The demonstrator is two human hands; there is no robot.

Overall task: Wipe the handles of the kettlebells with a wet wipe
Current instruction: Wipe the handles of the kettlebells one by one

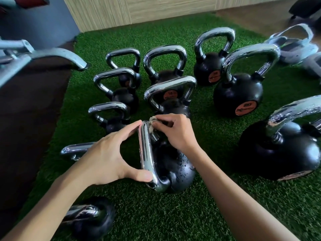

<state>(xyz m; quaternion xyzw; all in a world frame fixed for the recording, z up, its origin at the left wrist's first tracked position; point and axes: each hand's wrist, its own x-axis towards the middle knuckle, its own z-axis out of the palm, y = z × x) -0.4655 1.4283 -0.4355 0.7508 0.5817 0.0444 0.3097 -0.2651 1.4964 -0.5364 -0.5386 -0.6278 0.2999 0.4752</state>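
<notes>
**Wiping the far corner of a kettlebell handle**

The right hand [175, 131] has its fingers curled and pinches a crumpled, greyish wet wipe [152, 121], pressing it against the far corner of a chrome handle [145, 153], where the bar bends down toward the ball. The left hand [107, 159] spans the same bar in a wide C. Its thumb pushes on the near bend and its fingertips hook the far end, just beside the wipe. This grip looks meant to brace the handle so it does not rock under the rubbing, and it leaves the corner free for the cloth.

The kettlebell [175, 171] sits on green turf [208, 197], right in front of the person. It seems tipped so that its handle leans left, and water droplets bead on its black ball.

The other kettlebells [238, 94] stand upright around it in loose rows, close together. That spacing probably lets each handle be reached in turn without carrying anything. The big one at the right edge has wet streaks on its handle, so it may already be wiped; the rest I cannot judge. A grey metal frame [52, 54] juts in from the left, well apart from the hands.
</notes>
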